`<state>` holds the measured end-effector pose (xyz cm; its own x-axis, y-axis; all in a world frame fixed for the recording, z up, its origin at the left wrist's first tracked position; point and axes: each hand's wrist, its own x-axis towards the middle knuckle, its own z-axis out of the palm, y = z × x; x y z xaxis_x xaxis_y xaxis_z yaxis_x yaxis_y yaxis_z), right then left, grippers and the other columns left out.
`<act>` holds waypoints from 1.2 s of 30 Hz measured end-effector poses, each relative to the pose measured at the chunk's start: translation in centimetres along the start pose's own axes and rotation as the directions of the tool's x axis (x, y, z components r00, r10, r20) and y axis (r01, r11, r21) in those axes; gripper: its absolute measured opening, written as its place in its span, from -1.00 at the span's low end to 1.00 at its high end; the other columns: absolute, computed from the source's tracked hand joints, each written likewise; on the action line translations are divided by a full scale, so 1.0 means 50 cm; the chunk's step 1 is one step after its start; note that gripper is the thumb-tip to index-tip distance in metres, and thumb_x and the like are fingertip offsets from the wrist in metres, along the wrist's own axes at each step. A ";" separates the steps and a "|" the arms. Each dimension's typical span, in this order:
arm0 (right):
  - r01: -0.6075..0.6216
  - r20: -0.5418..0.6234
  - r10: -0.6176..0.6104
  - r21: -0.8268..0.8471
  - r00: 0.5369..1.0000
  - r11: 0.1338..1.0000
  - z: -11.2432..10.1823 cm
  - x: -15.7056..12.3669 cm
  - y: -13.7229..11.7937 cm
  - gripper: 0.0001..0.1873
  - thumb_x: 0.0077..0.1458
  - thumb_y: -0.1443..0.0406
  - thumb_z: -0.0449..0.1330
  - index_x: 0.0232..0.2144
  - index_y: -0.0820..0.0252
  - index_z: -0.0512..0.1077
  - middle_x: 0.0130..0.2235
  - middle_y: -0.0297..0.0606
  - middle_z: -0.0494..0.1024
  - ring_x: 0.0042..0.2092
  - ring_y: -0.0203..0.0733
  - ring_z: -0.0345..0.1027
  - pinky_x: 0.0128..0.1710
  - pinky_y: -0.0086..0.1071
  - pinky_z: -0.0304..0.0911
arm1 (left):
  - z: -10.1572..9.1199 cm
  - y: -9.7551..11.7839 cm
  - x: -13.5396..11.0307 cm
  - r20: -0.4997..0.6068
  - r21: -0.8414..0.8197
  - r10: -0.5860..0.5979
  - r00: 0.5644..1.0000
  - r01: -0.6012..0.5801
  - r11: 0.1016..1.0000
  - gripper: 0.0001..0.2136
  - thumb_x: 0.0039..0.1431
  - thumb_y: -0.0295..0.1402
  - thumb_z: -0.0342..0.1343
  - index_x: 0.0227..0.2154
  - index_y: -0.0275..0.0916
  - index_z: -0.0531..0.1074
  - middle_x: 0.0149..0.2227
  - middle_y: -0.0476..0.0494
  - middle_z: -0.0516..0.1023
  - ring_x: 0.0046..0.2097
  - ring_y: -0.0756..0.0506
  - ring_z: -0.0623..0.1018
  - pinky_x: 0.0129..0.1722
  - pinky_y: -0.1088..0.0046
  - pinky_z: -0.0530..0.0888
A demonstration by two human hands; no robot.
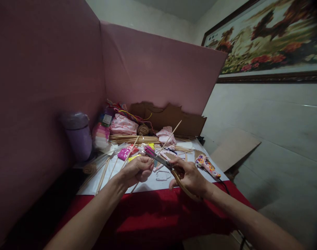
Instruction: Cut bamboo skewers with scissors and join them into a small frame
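Observation:
Between the fingers of my left hand (pixel 139 170) is a thin wooden stick (pixel 171 134), slanting up and to the right. My right hand (pixel 187 176) is closed around the brown handles of a pair of scissors (pixel 179 181). The scissor blades point up and left and cross the stick close to my left fingertips; whether they touch it I cannot tell. Beneath the hands, a white sheet (pixel 146 186) covers part of the table. A magenta packet (pixel 125 153) lies just beyond my left hand.
A purple tumbler (pixel 79 137) stands at the left. Bundled sticks (pixel 124 139), a ball of brown twine (pixel 143 130) and pink spotted fabric (pixel 123 124) lie at the back before torn cardboard (pixel 163 116). A flower-patterned glue gun (pixel 207 166) with a cord lies right. Red cloth (pixel 148 217) hangs in front.

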<state>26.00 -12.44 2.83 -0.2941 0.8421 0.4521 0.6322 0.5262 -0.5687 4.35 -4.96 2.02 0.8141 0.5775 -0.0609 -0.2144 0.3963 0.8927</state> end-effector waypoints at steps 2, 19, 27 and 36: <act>-0.019 -0.007 0.019 -0.002 1.000 1.000 0.000 0.001 -0.003 -0.41 -0.32 0.07 0.41 -0.26 0.19 0.30 -0.61 -0.56 0.11 -0.57 -0.41 -0.08 -0.60 -0.51 -0.08 | 0.003 -0.002 0.001 -0.003 0.000 0.003 1.000 -0.003 1.000 -0.75 -0.08 -0.34 0.22 -0.62 -0.32 0.26 -0.74 0.11 0.16 -0.71 0.20 0.03 -0.71 0.64 -0.08; -0.505 -0.202 0.479 -0.542 0.854 0.671 0.056 0.075 0.071 -0.71 0.02 0.33 0.08 -0.16 0.26 0.38 -0.25 -0.10 0.54 -0.24 -0.09 0.40 -0.34 -0.39 0.13 | -0.005 0.011 0.024 -0.486 0.085 0.330 0.809 -0.332 0.940 -0.72 -0.17 -0.22 0.25 -0.54 -0.33 0.32 -0.72 0.11 0.26 -0.74 0.20 0.09 -0.77 0.69 -0.07; -0.254 -0.172 0.198 -0.801 0.965 0.542 0.062 0.088 0.005 -0.79 0.10 0.30 0.08 -0.44 0.27 0.48 -0.35 -0.06 0.52 -0.30 -0.07 0.38 -0.36 -0.32 0.16 | 0.012 0.005 0.023 -0.451 0.385 0.463 0.763 -0.301 0.872 -0.68 -0.07 -0.13 0.16 -0.63 -0.30 0.30 -0.75 0.13 0.18 -0.71 0.16 0.11 -0.72 0.62 0.00; 0.248 -0.107 -0.483 -0.749 0.869 0.614 0.019 0.109 -0.038 -0.77 0.18 0.27 0.07 -0.15 0.14 0.45 -0.18 -0.25 0.52 -0.05 -0.15 0.25 0.12 -0.16 -0.10 | 0.013 -0.013 0.018 -0.197 0.926 0.772 0.604 -0.145 0.349 -0.72 0.08 -0.20 0.05 -0.61 -0.28 0.40 -0.64 0.01 0.34 -0.56 0.07 0.27 -0.55 0.55 0.17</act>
<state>22.50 -8.74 5.71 -0.4839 0.4650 0.7413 0.8521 0.4433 0.2782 5.60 -5.17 1.66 0.2202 0.7953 0.5649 0.3066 -0.6062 0.7339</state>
